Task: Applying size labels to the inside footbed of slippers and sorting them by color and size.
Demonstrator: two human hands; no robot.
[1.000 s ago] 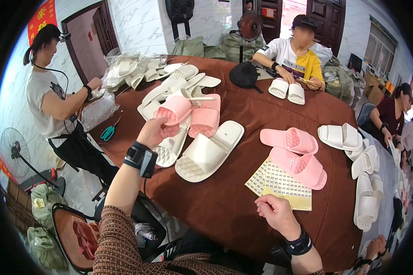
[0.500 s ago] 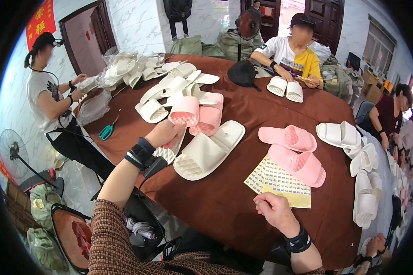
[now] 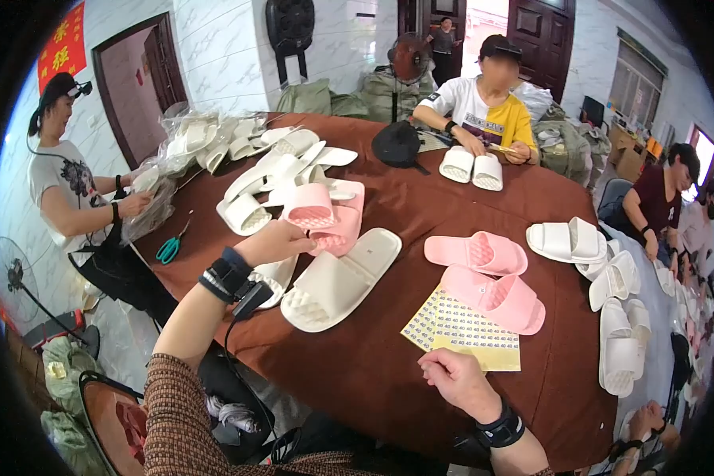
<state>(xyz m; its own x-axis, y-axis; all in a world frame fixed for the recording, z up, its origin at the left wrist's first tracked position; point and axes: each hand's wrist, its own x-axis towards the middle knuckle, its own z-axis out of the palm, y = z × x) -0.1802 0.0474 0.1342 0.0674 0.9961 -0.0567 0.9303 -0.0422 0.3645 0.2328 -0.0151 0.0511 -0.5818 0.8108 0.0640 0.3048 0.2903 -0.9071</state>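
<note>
My left hand reaches out over the brown table and grips a pair of pink slippers at their near edge. A large cream slipper lies just right of that hand. My right hand rests curled on the table's near edge, touching the lower corner of a yellow sheet of small stickers. Two more pink slippers lie beyond the sheet.
Cream slippers are heaped at the far left beside plastic bags, and green scissors lie near the left edge. White slippers line the right side. Three other people sit or stand around the table; one handles white slippers opposite.
My left hand has drawn the pink slipper pair a little nearer and lower. My right hand has stayed by the sticker sheet.
</note>
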